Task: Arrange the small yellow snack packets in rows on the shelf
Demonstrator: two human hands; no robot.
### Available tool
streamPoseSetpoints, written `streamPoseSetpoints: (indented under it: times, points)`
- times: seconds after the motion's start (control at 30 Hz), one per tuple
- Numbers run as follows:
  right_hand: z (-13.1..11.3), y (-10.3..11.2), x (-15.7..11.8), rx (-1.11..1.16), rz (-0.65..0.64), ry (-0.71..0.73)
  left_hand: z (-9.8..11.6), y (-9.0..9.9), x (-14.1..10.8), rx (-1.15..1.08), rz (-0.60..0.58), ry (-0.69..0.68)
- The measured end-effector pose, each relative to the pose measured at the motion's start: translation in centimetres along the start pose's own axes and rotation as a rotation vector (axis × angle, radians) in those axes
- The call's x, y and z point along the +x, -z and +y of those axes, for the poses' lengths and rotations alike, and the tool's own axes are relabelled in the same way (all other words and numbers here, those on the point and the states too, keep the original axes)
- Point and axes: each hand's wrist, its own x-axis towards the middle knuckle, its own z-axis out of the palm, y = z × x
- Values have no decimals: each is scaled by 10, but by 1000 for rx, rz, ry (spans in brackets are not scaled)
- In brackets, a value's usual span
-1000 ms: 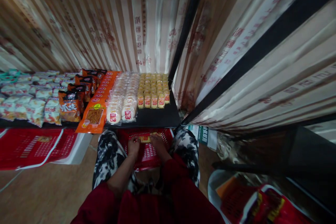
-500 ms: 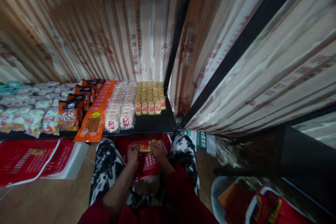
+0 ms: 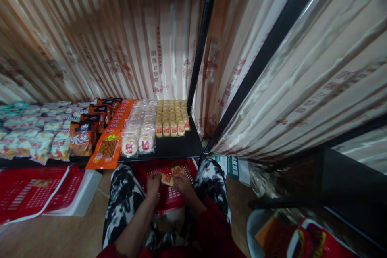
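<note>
Between my knees, over a red plastic basket (image 3: 169, 204), both hands are closed on small snack packets. My left hand (image 3: 154, 184) grips the left end of a yellow-and-red wrapped snack packet (image 3: 167, 179). My right hand (image 3: 182, 184) has its fingers at the right end of that packet. A second yellow packet (image 3: 177, 170) shows just above the right fingers; whether they hold it too, I cannot tell. On the black shelf (image 3: 178, 148) ahead stand rows of like yellow packets (image 3: 171, 123), beside clear-wrapped round white crackers (image 3: 146, 141).
Orange snack bags (image 3: 107, 149), dark orange-black bags (image 3: 81, 139) and white bags (image 3: 40, 145) line the shelf leftward. Another red basket (image 3: 27, 193) lies at left. Black metal poles (image 3: 202, 44) and pleated curtains (image 3: 136, 36) enclose the back and right. A pale tub (image 3: 252, 229) stands at lower right.
The packet between my hands has tilted, its right end now lower. My hands sit slightly lower in the picture as the whole view has shifted; the shelf rows look the same.
</note>
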Motion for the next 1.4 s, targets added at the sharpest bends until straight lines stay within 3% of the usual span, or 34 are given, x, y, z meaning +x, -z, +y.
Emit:
streamPoseSetpoints:
  times: [0.1, 0.3, 0.47, 0.67, 1.1, 1.4]
  points:
    - [0, -1, -4, 41, 45, -28, 3, 0, -4, -14, -3, -6]
    - [-3, 0, -13, 71, 58, 78, 13, 2, -14, -24, -64, -11]
    - [-17, 2, -26, -32, 26, 236, 18, 3, -19, -58, -94, -54]
    - [-24, 0, -36, -146, -30, 302, 21, 6, -18, -110, -100, -81]
    - [-23, 7, -23, 16, 26, 273, 46, 4, -35, -101, -165, -23]
    - [-33, 9, -25, 203, 56, 160, 53, -4, -36, -174, -206, -103]
